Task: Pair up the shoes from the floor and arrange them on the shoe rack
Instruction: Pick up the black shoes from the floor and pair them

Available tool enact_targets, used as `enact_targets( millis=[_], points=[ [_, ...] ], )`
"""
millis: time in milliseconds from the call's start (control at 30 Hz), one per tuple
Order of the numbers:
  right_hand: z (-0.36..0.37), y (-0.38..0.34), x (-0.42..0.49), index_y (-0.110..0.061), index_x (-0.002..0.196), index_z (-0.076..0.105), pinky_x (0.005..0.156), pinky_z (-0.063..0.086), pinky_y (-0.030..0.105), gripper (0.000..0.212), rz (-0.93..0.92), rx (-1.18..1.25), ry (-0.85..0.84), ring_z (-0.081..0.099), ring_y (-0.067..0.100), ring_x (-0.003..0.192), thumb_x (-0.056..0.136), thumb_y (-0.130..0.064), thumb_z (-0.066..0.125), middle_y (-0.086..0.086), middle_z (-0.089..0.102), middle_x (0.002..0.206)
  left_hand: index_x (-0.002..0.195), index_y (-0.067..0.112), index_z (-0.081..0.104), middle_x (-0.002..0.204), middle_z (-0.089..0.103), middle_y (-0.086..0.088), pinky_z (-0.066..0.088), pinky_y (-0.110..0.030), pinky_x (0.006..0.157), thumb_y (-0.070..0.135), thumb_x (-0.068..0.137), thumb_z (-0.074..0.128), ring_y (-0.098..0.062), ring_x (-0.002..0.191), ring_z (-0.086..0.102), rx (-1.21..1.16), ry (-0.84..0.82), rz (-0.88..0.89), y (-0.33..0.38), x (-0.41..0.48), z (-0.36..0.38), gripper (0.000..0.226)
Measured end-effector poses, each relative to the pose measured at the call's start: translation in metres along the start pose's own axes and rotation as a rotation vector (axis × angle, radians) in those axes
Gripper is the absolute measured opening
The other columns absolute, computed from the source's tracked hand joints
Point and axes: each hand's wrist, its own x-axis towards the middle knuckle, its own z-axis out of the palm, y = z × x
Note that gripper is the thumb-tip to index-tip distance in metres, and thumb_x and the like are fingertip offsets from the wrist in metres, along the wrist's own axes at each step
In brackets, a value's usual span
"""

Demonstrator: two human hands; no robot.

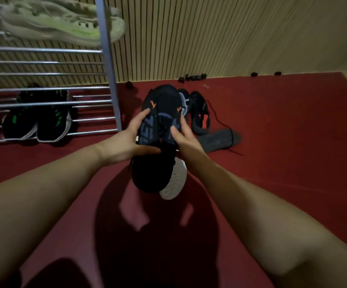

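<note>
Left hand [125, 142] and right hand [184, 138] clamp the navy knit sneaker [162, 109] between them, fingers curled over its flanks. Likely light, with a soft upper that gives; a firmer hold is probably by the white sole [174, 183]. Shoe rack [110, 80] lies left of the hands

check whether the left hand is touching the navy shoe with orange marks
Touching. In the head view the fingers of the left hand curl over the navy shoe, with the thumb against it too.
</note>
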Motion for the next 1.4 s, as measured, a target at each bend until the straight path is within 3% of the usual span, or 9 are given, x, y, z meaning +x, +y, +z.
enact_targets(
  millis=[233,400,500,667,767,833,933,1100,1400],
  points=[
    [-0.012,-0.008,0.049,-0.045,0.144,0.028,0.11,0.037,0.044,0.069,0.04,-0.066,0.053,0.042,0.014,0.132,0.08,-0.053,0.053,-0.011,0.04,0.147,0.149,0.04,0.002,0.121,0.048,0.025,0.042,-0.022,0.1,0.017,0.067,0.077,0.005,0.114,0.051,-0.191,-0.031,-0.059,0.004,0.052,-0.013,0.113],
    [-0.023,-0.018,0.081,-0.031,0.149,0.023,0.098,0.048,0.03,0.055,0.057,-0.03,0.064,0.052,0.011,0.12,0.1,-0.029,0.045,-0.009,0.048,0.138,0.15,0.033,0.003,0.135,0.041,0.012,0.041,-0.023,0.099,0.004,0.077,0.07,-0.004,0.124,0.043,-0.26,-0.075,-0.05,-0.005,0.102,-0.028,0.103],
    [-0.035,-0.031,0.093,-0.035,0.15,0.017,0.11,0.036,0.041,0.06,0.112,-0.117,0.121,0.04,0.019,0.134,0.098,-0.039,0.046,-0.005,0.035,0.15,0.15,0.028,0.007,0.14,0.037,0.007,0.045,-0.012,0.089,0.0,0.078,0.069,-0.004,0.123,0.043,-0.285,-0.082,0.0,-0.003,0.127,-0.029,0.099],
    [-0.061,-0.046,0.106,-0.033,0.15,0.014,0.106,0.037,0.032,0.058,0.182,-0.228,0.278,0.041,0.021,0.133,0.1,-0.037,0.042,0.0,0.035,0.151,0.151,0.024,0.004,0.138,0.028,0.011,0.041,0.001,0.076,0.0,0.078,0.07,-0.003,0.123,0.033,-0.26,-0.14,0.051,0.009,0.154,-0.029,0.101],
    [-0.086,-0.031,0.109,-0.027,0.152,0.011,0.096,0.038,0.026,0.059,0.283,-0.463,0.337,0.048,0.026,0.126,0.101,-0.029,0.04,0.008,0.04,0.146,0.15,0.025,0.004,0.143,0.028,0.007,0.041,-0.011,0.085,-0.001,0.078,0.07,-0.002,0.122,0.032,-0.308,-0.163,0.014,-0.003,0.175,-0.025,0.101],
    [-0.107,-0.007,0.11,-0.025,0.152,0.002,0.089,0.04,0.03,0.064,0.416,-0.822,0.26,0.055,0.029,0.111,0.101,-0.026,0.04,0.019,0.038,0.141,0.15,0.026,0.005,0.148,0.027,0.001,0.04,-0.023,0.091,-0.002,0.079,0.068,-0.004,0.121,0.034,-0.322,-0.148,-0.01,-0.017,0.19,-0.017,0.099],
    [-0.131,0.031,0.112,-0.034,0.149,-0.012,0.104,0.033,0.041,0.081,0.562,-1.226,0.097,0.029,0.037,0.136,0.096,-0.032,0.048,0.017,0.004,0.157,0.15,0.027,0.006,0.148,0.029,-0.002,0.042,-0.026,0.09,-0.002,0.08,0.068,-0.009,0.124,0.037,-0.318,-0.101,-0.026,-0.04,0.208,-0.004,0.098],
    [-0.14,0.073,0.129,-0.033,0.147,-0.02,0.109,0.025,0.049,0.103,0.448,-1.575,-0.056,0.006,0.038,0.143,0.087,-0.037,0.064,0.013,0.003,0.157,0.15,0.029,0.005,0.141,0.03,0.007,0.043,-0.017,0.085,0.0,0.079,0.07,-0.006,0.123,0.036,-0.257,-0.047,-0.015,-0.061,0.216,0.012,0.101],
    [-0.132,0.123,0.174,-0.04,0.148,-0.007,0.111,0.009,0.066,0.087,0.448,-1.545,-0.225,-0.018,0.039,0.142,0.09,-0.037,0.058,0.004,-0.02,0.157,0.151,0.024,0.007,0.116,0.037,0.025,0.046,-0.009,0.073,-0.003,0.08,0.067,0.002,0.11,0.042,-0.299,0.152,-0.084,-0.064,0.225,0.03,0.097]
  ],
)
